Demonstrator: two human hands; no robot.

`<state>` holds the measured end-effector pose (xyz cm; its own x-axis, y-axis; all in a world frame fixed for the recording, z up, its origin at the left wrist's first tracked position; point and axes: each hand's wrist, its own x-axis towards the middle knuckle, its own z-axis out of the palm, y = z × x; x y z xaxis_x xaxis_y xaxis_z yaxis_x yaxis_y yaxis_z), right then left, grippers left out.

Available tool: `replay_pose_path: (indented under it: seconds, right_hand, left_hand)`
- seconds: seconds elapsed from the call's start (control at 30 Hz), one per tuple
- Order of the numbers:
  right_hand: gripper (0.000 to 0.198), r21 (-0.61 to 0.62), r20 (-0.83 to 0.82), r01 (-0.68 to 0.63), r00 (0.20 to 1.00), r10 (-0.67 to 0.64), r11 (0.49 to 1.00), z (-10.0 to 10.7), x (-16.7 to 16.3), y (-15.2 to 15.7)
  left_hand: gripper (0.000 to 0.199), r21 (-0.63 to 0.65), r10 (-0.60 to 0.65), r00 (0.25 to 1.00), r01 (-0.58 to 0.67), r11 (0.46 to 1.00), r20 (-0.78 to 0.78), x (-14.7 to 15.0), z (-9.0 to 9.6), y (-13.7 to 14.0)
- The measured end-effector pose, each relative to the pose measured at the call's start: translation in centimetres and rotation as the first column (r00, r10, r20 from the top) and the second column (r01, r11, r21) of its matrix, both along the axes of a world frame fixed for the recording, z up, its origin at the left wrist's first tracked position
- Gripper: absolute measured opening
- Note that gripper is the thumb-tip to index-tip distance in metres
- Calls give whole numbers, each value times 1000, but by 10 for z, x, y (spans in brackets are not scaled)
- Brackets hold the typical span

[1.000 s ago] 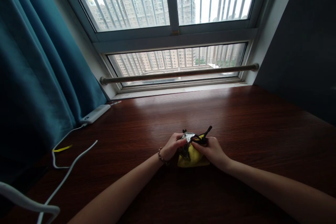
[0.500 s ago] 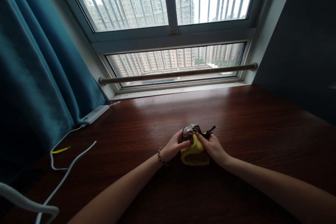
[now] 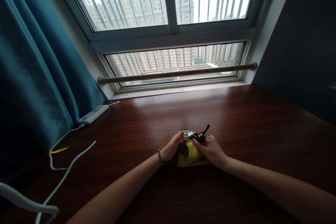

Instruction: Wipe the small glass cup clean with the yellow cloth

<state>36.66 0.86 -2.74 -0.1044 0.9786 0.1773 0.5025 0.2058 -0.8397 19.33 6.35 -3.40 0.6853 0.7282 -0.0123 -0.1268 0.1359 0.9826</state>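
My left hand (image 3: 172, 148) is curled against the left side of a small, shiny brown and silver crinkled thing (image 3: 189, 133), its fingers mostly hidden. That thing lies against the top of a soft yellow cloth piece (image 3: 193, 155), perhaps a pouch. My right hand (image 3: 214, 150) is closed on the cloth's right side, thumb pressed on top. A black cord (image 3: 206, 129) sticks up beside the right thumb. Both hands are close together, low over the brown wooden surface (image 3: 147, 122). A beaded bracelet (image 3: 161, 156) circles my left wrist.
A white power strip (image 3: 93, 114) lies by the teal curtain (image 3: 34, 59) at left. White cables (image 3: 68, 171) and a yellow strip (image 3: 60, 150) lie in front of it. Behind the surface, a metal rail (image 3: 178, 74) crosses the window. A dark wall stands at right.
The brown shiny thing has tipped lower and left over the yellow cloth. My left thumb has lifted to its upper edge. The black cord now points more upward, and the cloth's front opening has folded down.
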Motion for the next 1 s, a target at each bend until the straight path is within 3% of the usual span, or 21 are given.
replay_pose_path:
  seconds: [0.1, 0.27, 0.33, 0.5, 0.6, 0.7, 0.8, 0.9, 1.0]
  right_hand:
    - [44, -19, -58, 39, 998, -40, 999, -2, 0, 2]
    - [49, -251, -311, 86, 936, -164, 964, -4, -2, 7]
    - [49, -257, -308, 85, 937, -165, 963, -3, -2, 7]
    - [32, -125, -84, 37, 995, -48, 991, 4, 2, 6]
    - [30, -55, 67, 14, 998, -11, 998, 8, 4, 5]
    - [35, 72, 250, 54, 966, -70, 996, 9, 4, 4]
    - [48, 163, 387, 83, 911, -141, 983, 9, 4, 3]
    - [58, 168, 407, 100, 899, -161, 981, 7, 4, 1]
    - [56, 173, 417, 109, 892, -173, 979, 5, 6, 1]
  left_hand:
    - [76, -20, -81, 995, 82, 996, 61, 0, 2, -3]
    - [65, 109, -123, 992, 120, 987, 25, -4, 9, -6]
    - [67, 149, -98, 995, 97, 984, -1, -4, 11, -5]
    - [83, 239, -51, 999, 49, 970, 4, -4, 10, -1]
    - [72, 265, 0, 999, 13, 964, -49, -5, 10, -1]
    - [60, 207, 55, 994, -36, 978, -89, -6, 10, -2]
    - [61, 146, 71, 993, -56, 988, -99, -5, 7, 0]
    - [66, 114, 81, 991, -69, 991, -107, -3, 5, 2]
    - [67, 126, 55, 993, -42, 991, -101, -2, 5, 1]
